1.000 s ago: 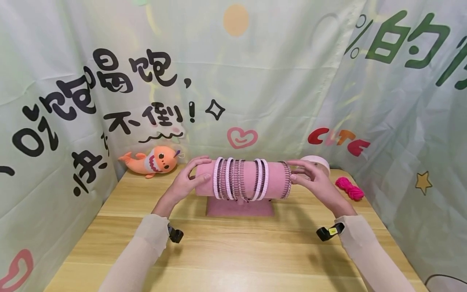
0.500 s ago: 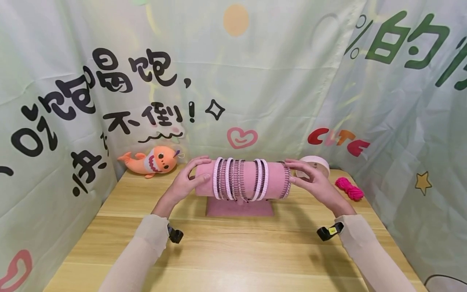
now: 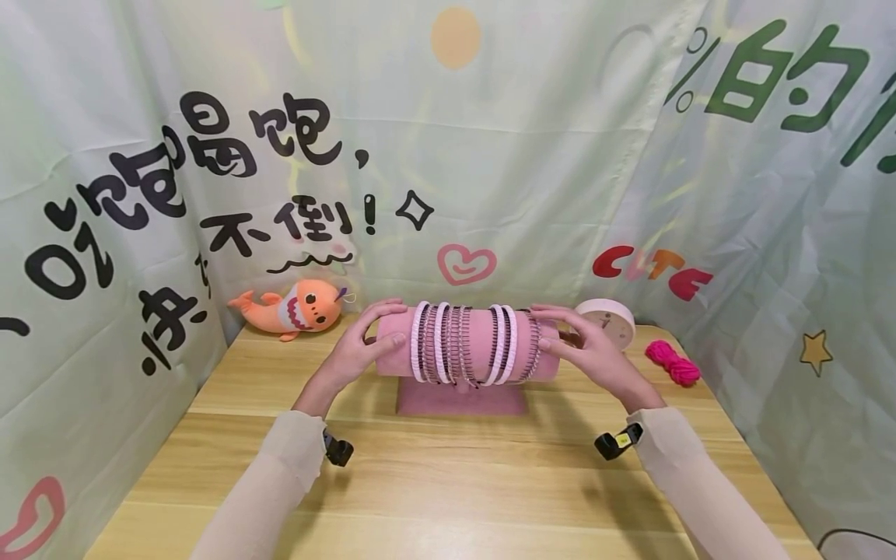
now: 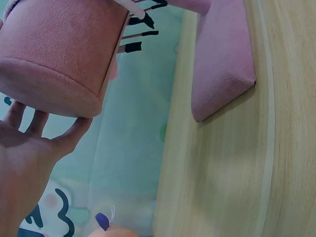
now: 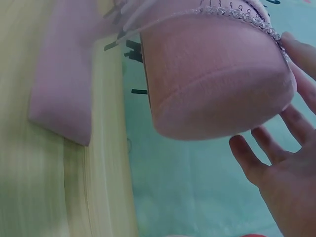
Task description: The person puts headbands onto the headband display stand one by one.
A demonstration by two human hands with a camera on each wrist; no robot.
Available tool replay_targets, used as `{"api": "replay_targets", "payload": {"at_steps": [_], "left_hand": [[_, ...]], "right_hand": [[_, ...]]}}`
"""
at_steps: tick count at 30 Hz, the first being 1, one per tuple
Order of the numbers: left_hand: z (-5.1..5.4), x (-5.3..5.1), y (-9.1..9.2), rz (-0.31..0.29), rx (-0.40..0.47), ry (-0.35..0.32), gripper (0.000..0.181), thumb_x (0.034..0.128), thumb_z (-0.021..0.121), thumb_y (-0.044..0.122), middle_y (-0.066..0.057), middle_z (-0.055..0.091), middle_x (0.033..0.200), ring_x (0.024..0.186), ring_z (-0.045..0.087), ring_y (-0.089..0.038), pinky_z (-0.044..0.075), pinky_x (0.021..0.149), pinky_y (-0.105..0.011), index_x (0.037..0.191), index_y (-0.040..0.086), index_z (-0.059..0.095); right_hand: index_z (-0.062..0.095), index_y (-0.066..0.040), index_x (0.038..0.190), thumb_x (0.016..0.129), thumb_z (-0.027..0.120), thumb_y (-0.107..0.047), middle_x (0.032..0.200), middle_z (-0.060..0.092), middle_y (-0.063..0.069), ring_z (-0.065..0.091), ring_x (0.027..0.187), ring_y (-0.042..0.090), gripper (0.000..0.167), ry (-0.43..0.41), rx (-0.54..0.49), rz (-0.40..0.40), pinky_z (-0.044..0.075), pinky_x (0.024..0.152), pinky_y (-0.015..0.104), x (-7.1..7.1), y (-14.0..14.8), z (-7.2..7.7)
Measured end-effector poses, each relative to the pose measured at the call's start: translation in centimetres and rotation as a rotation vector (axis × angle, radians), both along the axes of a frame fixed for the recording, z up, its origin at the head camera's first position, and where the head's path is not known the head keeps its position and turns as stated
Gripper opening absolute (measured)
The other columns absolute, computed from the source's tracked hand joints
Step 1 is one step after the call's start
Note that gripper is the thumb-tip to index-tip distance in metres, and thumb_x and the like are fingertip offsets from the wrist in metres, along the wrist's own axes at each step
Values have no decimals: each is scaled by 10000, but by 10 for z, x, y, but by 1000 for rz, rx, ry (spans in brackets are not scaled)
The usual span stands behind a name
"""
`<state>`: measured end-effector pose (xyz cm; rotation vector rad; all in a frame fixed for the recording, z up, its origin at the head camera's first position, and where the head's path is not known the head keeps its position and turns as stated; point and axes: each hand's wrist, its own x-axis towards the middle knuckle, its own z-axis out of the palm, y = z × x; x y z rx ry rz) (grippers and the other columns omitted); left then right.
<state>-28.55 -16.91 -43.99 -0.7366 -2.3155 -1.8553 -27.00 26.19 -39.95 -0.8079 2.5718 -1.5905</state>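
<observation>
A pink plush roll stand (image 3: 477, 342) carries several headbands side by side, white padded ones (image 3: 423, 342) and thin comb-toothed ones (image 3: 458, 346). My left hand (image 3: 353, 350) grips the roll's left end, thumb in front and fingers over the top. At the right end, the thumb and fingers of my right hand (image 3: 595, 350) are at a beaded toothed headband (image 3: 533, 350), thumb at the front, fingertips above. In the right wrist view its sparkly strand (image 5: 237, 14) crosses the roll near my fingers. Black band tips (image 4: 133, 47) stick out underneath.
The stand's pink base (image 3: 462, 398) rests on the wooden table (image 3: 434, 482). Behind on the left lies an orange plush shark (image 3: 297, 307). A round pink clock (image 3: 612, 319) and a bright pink yarn bundle (image 3: 672, 362) are at the right. Printed curtains (image 3: 532, 179) surround the table.
My right hand has moved left with the toothed headband, which now sits farther in from the roll's right end. More of the clock shows. The left hand keeps its hold.
</observation>
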Motion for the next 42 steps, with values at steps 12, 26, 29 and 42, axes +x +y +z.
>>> {"api": "replay_targets", "payload": {"at_steps": [12,26,29,42], "left_hand": [[1,1,1,3,-2,2,484,1023,745,121,-107,427,1708,1583,395,-367,436,1212,-670,1488,111,612],[1,0,0,16,-13,5,486,1022,752,139,-94,432,1706,1606,365,-353,402,1244,-668,1488,127,617],[1,0,1,13,-8,2,488,1021,750,133,-108,425,1709,1601,372,-359,414,1235,-667,1489,121,615],[4,2,-1,5,-34,2,485,1031,743,164,-94,409,1726,1607,366,-351,429,1230,-651,1498,142,613]], "right_hand": [[636,-183,1516,1060,730,-175,1678,504,38,480,1525,196,466,44,-25,1,445,1146,166,-3,-16,-2],[645,-173,1499,1048,747,-174,1668,511,49,466,1531,267,462,28,-52,-25,440,1137,156,-4,-22,-6],[641,-165,1503,1052,742,-174,1671,507,60,460,1540,283,462,32,-47,-25,435,1138,154,-4,-21,-6],[614,-132,1525,1101,664,-193,1710,437,96,372,1601,349,432,49,-60,-55,317,1305,625,-2,-17,-9]]}}
